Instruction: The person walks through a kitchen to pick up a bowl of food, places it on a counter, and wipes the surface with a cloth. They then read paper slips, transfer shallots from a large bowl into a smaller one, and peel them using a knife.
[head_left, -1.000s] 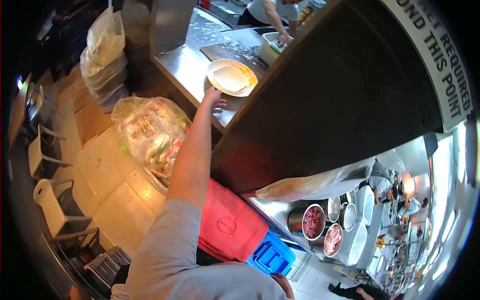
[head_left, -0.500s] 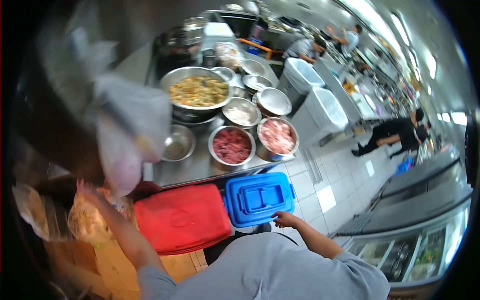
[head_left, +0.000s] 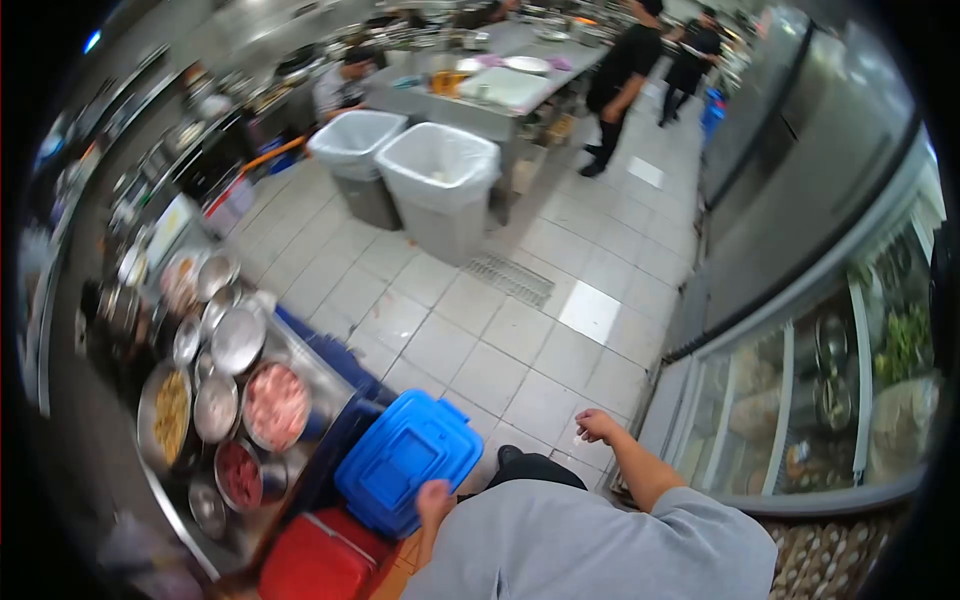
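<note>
While the blue lid [head_left: 410, 455] lies beside the red lid [head_left: 315, 565], with pink meat [head_left: 277, 405] uncovered to its left, the left hand [head_left: 434, 500] blurs right by it (can't tell if it's gripping, honestly) and the right hand [head_left: 597, 427] looks empty, loosely curled, off to its right.

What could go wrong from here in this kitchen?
The left hand, blurred, overlaps the blue plastic lid in view; it might knock it. The uncovered round metal bowl of pale pink meat sits near the silver metal counter's edge: possible bump or contamination. Someone in black is in the tiled aisle; collision possible.
</note>
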